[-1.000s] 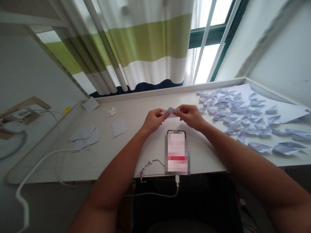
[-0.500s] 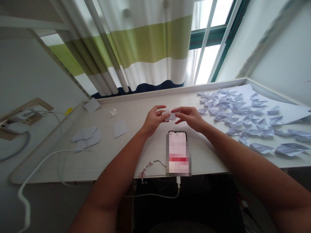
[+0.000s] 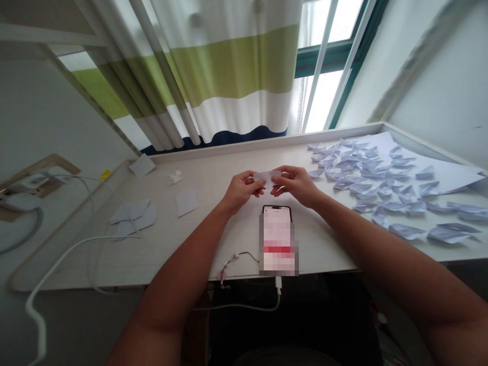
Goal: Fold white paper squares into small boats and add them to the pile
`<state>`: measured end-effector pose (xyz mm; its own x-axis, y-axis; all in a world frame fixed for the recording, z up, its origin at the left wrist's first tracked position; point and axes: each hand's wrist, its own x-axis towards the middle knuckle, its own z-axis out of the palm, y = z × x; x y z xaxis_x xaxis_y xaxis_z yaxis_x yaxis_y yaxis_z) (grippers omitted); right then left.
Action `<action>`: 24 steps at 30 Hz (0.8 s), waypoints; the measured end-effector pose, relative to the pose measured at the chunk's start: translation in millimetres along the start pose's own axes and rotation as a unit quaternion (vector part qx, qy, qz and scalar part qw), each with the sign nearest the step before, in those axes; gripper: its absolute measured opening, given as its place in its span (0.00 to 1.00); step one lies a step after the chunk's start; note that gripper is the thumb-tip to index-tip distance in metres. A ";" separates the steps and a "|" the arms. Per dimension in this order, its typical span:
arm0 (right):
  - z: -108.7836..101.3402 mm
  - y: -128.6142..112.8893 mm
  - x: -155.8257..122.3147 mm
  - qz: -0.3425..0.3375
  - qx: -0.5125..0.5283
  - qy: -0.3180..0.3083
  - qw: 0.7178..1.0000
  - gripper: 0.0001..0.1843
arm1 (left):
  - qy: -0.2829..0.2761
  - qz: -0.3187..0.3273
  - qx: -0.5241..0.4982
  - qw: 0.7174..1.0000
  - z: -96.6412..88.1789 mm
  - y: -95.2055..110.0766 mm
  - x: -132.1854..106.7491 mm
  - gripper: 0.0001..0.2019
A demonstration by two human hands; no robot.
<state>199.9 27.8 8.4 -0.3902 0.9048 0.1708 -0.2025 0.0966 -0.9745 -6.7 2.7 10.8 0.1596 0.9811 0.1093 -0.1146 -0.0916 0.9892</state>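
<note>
Both my hands hold one small folded piece of white paper (image 3: 267, 177) above the middle of the desk. My left hand (image 3: 243, 190) pinches its left end between thumb and fingers. At the right end, my right hand (image 3: 294, 183) grips it the same way, thumb in front and fingers curled behind. The fingers hide parts of the paper. Just below the hands, a phone (image 3: 277, 223) lies face up with its screen lit and blurred.
Many folded paper boats (image 3: 366, 173) cover the desk's right side, beside large white sheets (image 3: 446, 170). On the left lie paper pieces (image 3: 139, 216), a single slip (image 3: 186, 202) and a crumpled tissue (image 3: 175, 178). A white cable (image 3: 72, 249) loops over the left edge. The phone's charging plug (image 3: 278, 284) hangs over the front edge.
The paper has been turned or opened into a wider strip facing me. The right hand's fingers, spread before, are now closed on its end, both thumbs in front.
</note>
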 end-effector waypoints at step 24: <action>1.7 -1.7 -1.5 -0.012 -0.005 0.005 1.000 0.26 | 0.004 0.045 0.060 0.997 0.9 4.8 -2.5 0.18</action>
<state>199.2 25.6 10.0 -0.3764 0.9060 0.1937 -0.2029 0.1234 -0.9714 -6.8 -0.4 15.3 0.1463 0.9693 0.1976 -0.0103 -0.1982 0.9801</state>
